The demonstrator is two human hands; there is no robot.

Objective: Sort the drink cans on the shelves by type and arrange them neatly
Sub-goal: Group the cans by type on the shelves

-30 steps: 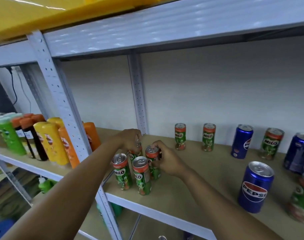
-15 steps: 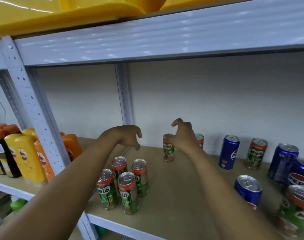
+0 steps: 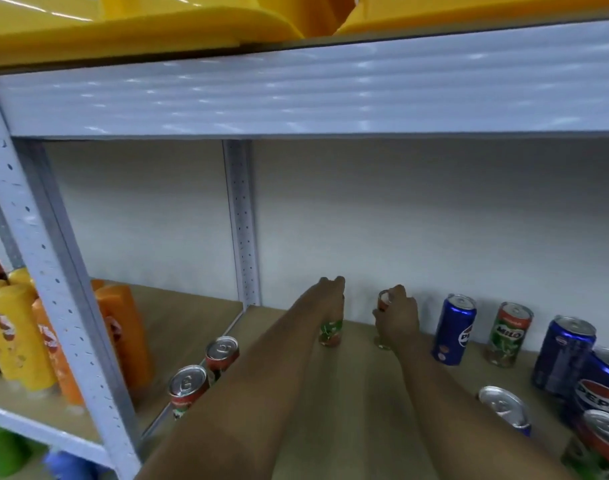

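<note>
1. Nearest the front edge of the shelf board [image 3: 348,393], at its right end, a Milo can [image 3: 599,445] stands partly cut off by the frame, with a Pepsi can [image 3: 604,389] touching it just behind and a low-seen blue can [image 3: 504,408] to their left.
2. At the left end of the board, close to the front post [image 3: 53,289], two Milo cans stand upright one behind the other: the front Milo can [image 3: 185,389] and the second Milo can [image 3: 221,353]; both are partly hidden by the left forearm.
3. Beyond the post, on the neighbouring shelf section, stand yellow tubes [image 3: 15,337] and orange tubes [image 3: 123,337].
4. Both arms stretch toward the back edge of the board, the hands apart.
5. The left hand [image 3: 327,296] comes down over a back Milo can [image 3: 331,332]; its fingers cover the top, and how firmly they close on it cannot be told.
6. The right hand [image 3: 398,317] curls its fingers round another Milo can [image 3: 384,301], gripping it near the rim; the can stands upright on the board.
7. Along the back edge to the right stand a slim Pepsi can [image 3: 454,329], a lone Milo can [image 3: 509,334], then a far Pepsi can [image 3: 563,353], each apart from the next.
8. Above, yellow bins [image 3: 157,26] sit on the upper shelf [image 3: 296,95].
</note>
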